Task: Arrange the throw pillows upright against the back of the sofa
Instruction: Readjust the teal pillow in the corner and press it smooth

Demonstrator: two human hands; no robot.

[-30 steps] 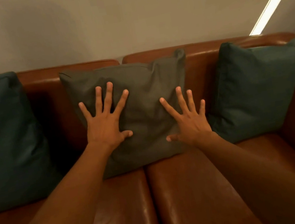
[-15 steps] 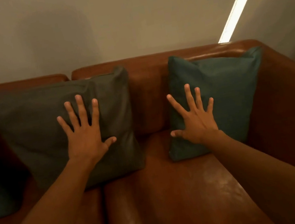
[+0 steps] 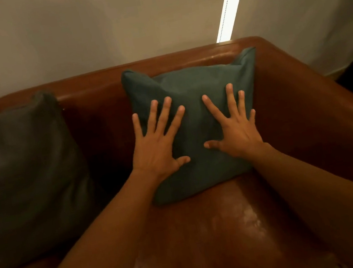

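Note:
A teal throw pillow [image 3: 187,80] stands upright against the back of the brown leather sofa [image 3: 92,84], in its right corner. My left hand [image 3: 157,144] lies flat on the pillow's left half, fingers spread. My right hand [image 3: 235,128] presses flat on its right half, fingers spread too. Neither hand grips anything. A dark grey pillow [image 3: 21,178] leans against the sofa back at the left, apart from both hands.
The sofa's right armrest [image 3: 321,114] rises just right of the teal pillow. A bare stretch of seat cushion [image 3: 210,233] lies in front of me. A pale wall [image 3: 105,24] stands behind, with a bright strip of light [image 3: 228,1].
My view has swung right. My left hand left the grey pillow and now both hands rest on the teal pillow; the far-left teal pillow has gone out of view.

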